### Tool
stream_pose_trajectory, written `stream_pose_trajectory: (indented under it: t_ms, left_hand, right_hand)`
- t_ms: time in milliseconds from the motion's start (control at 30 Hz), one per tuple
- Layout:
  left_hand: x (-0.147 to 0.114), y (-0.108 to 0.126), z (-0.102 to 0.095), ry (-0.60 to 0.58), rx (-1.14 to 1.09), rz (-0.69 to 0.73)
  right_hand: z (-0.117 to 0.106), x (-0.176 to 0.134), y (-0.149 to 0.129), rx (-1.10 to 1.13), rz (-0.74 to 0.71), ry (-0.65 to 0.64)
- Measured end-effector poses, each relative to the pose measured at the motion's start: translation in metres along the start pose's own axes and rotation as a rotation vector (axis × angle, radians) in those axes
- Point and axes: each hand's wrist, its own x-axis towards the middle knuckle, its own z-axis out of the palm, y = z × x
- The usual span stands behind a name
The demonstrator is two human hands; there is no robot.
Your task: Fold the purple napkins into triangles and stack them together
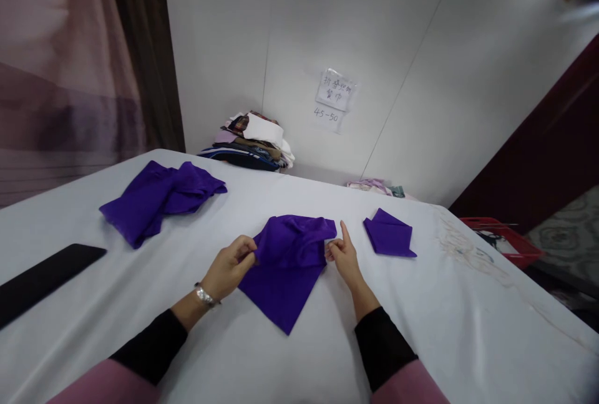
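Folding a thin, plain purple fabric square [286, 298] seems to be the step in hand: it lies mid-table on the white tablecloth [421, 323], one corner pointing toward the person, its far part gathered up in loose folds. The left hand [229, 265] pinches its left edge, thumb against fingertips; the right hand [345, 260] has its index finger raised and its other fingers curled at the right edge, though I cannot tell whether they grip. As I judge it, the next move calls for a level hold on both sides and smoothing of the bunched layer. On the grey-white wall panel [397, 30], a white paper sign [335, 90] carries handwritten Chinese, seemingly beginning 折叠, the rest too blurred to read surely; beneath it, "45-50" is clear. No brand is legible.
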Motion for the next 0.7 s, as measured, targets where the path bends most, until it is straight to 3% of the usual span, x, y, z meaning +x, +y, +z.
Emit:
stream_pose_trajectory:
  t_ms: [167, 300, 400, 467, 533, 633, 667, 700]
  left_hand:
    - [-0.003, 0.015, -0.004, 0.051, -0.155, -0.034]
    - [0.001, 0.011, -0.007, 0.163, -0.274, -0.068]
    - [0.024, 0.003, -0.013, 0.241, -0.384, -0.135]
    - [0.053, 0.008, -0.022, 0.274, -0.429, -0.161]
    - [0.091, 0.030, -0.036, 0.360, -0.437, -0.113]
    - [0.136, 0.094, -0.066, 0.490, -0.410, 0.139]
    - [0.143, 0.121, -0.076, 0.500, -0.409, 0.209]
    - [0.144, 0.146, -0.085, 0.576, -0.416, 0.375]
  right_hand:
    - [-0.009, 0.027, 0.013, -0.116, 0.130, -0.086]
    - [-0.012, 0.047, 0.021, -0.151, 0.240, -0.105]
    - [-0.007, 0.066, 0.015, -0.176, 0.246, -0.076]
    - [-0.002, 0.087, -0.001, -0.177, 0.196, -0.016]
    - [0.003, 0.115, -0.032, -0.162, 0.107, 0.070]
    - [0.005, 0.151, -0.099, -0.104, -0.093, 0.193]
    - [0.004, 0.156, -0.123, -0.079, -0.204, 0.240]
    - [0.003, 0.158, -0.146, -0.065, -0.440, 0.305]
